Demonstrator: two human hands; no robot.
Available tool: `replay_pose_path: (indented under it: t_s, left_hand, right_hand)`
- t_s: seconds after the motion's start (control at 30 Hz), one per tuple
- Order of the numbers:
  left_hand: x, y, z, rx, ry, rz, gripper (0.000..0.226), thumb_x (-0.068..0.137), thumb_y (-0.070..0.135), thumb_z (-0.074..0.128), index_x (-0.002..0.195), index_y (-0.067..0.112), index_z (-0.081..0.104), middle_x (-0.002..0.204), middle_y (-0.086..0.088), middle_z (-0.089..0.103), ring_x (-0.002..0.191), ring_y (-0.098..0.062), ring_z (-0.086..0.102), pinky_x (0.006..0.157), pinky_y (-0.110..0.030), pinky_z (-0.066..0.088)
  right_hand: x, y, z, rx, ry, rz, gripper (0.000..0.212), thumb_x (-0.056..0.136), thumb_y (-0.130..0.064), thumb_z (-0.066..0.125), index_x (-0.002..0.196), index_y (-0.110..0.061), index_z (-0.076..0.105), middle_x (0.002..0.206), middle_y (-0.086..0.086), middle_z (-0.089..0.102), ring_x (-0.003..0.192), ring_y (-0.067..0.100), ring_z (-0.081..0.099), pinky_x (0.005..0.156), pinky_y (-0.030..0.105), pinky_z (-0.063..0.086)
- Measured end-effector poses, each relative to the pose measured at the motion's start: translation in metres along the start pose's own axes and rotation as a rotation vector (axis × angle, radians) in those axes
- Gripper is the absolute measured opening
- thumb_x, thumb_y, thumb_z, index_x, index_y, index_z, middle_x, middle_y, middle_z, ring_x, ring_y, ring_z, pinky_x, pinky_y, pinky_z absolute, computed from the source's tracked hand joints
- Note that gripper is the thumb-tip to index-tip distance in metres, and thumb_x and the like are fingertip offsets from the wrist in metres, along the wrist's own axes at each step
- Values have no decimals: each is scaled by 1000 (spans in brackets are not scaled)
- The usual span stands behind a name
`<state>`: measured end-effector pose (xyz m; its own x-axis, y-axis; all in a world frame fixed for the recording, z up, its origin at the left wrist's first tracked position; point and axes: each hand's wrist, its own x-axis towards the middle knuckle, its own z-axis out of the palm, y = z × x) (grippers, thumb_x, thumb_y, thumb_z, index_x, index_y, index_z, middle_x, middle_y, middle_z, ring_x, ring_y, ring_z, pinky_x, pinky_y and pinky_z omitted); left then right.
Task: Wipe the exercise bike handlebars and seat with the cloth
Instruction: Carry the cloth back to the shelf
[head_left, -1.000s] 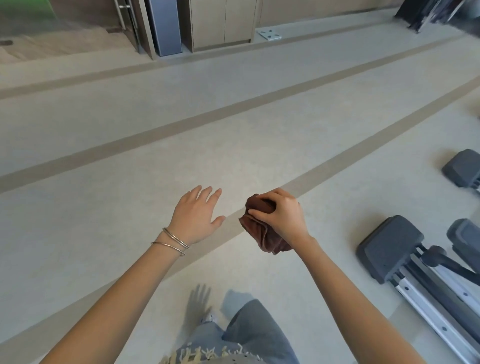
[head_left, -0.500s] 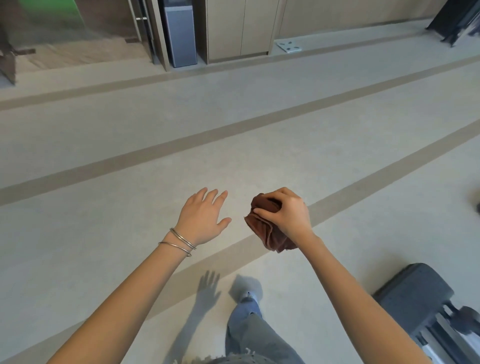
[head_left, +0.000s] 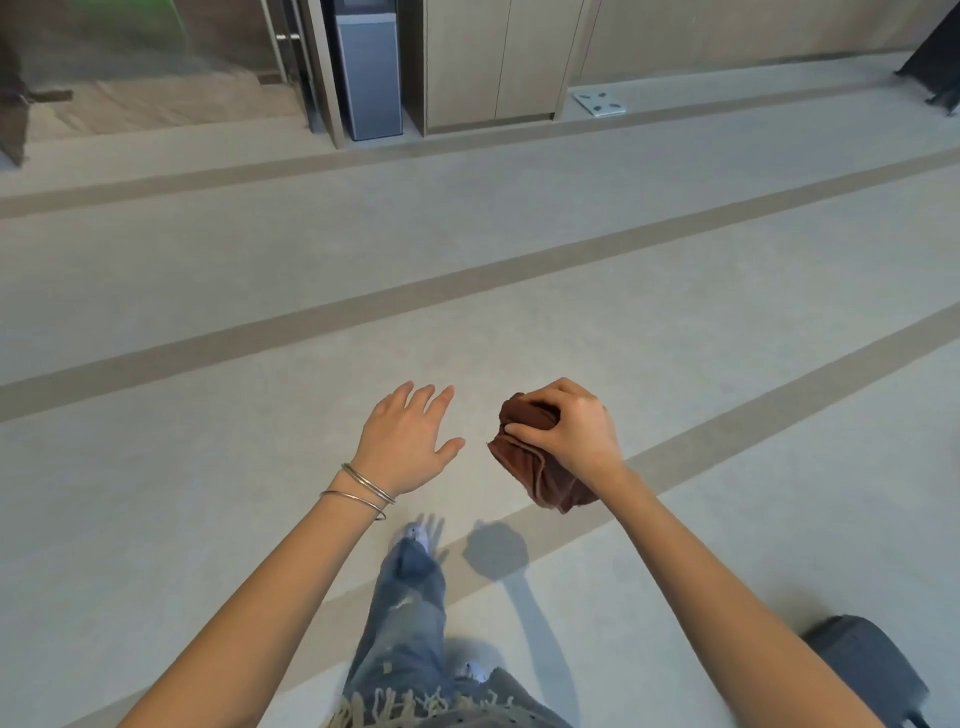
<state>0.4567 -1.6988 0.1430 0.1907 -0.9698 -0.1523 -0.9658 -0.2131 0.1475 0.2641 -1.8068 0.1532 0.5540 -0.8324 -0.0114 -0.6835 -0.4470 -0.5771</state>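
Above a pale striped floor (head_left: 467, 260), the view has swung away from the gym machine — only a dark pad (head_left: 862, 670) remains, lower right of the cloth (head_left: 535, 467). Right hand (head_left: 576, 431) grips that bunched cloth; left hand (head_left: 405, 441) hangs open, empty. No bike visible — wiping likely hasn't begun.

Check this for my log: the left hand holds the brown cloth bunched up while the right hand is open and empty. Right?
Not quite: the hands are swapped. The head view shows the right hand holding the bunched brown cloth, while the left hand is open and empty.
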Motion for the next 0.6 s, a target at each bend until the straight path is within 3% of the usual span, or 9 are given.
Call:
replay_pose_path:
  t_s: [0.27,0.6]
  left_hand:
    - [148,-52,-34,-21,38,6,69,90,55,38,148,23,17,152,-4,29,141,-28,20,111,-39,25]
    - [310,-115,-85,20,52,72,69,90,54,40,146,20,22,147,-4,35,136,-26,27,108,-37,30]
  right_hand:
    - [152,0,-4,21,38,1,34,68,-50,75,98,-35,69,98,-11,61,92,11,59,77,30,49]
    - [315,-9,-13,70,140,54,35,65,-51,75,96,-35,70,93,-12,60,85,7,58,70,22,43]
